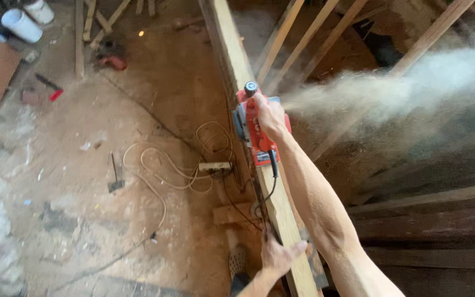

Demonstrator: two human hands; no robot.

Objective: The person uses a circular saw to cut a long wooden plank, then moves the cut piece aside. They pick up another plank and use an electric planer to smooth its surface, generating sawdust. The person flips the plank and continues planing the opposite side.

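The long wooden beam (281,220) dominates: set on edge, its long axis runs from near the person's body at bottom centre up and slightly left toward the top of the view, narrow top face up. Dirt floor (83,165) lies to its left, with a coil of pale cable (160,170) and a white power strip (214,166) just beside the beam's foot; stacked dark planks (430,220) lie to its right, and loose light battens (303,44) lean across the far end. A thick plume of sawdust (413,82) blows off to the right from the tool. The red electric planer (257,129) sits on the beam's top face, body aligned with the beam's axis, black cord trailing back toward the person. The right hand (270,115) is on the planer's handle, arm stretched out along the beam; fingers wrapped closed around the grip, knuckles up. So the planer lies straight ahead of that hand, along the axis, far from the body. The left hand (276,256) is the nearer one, down at the close end of the beam, touching its left side; thumb points across toward the top face, the other fingers appear curled against the wood, though motion blur hides whether they grip or merely brace. The two hands are well apart, both in line with the beam.
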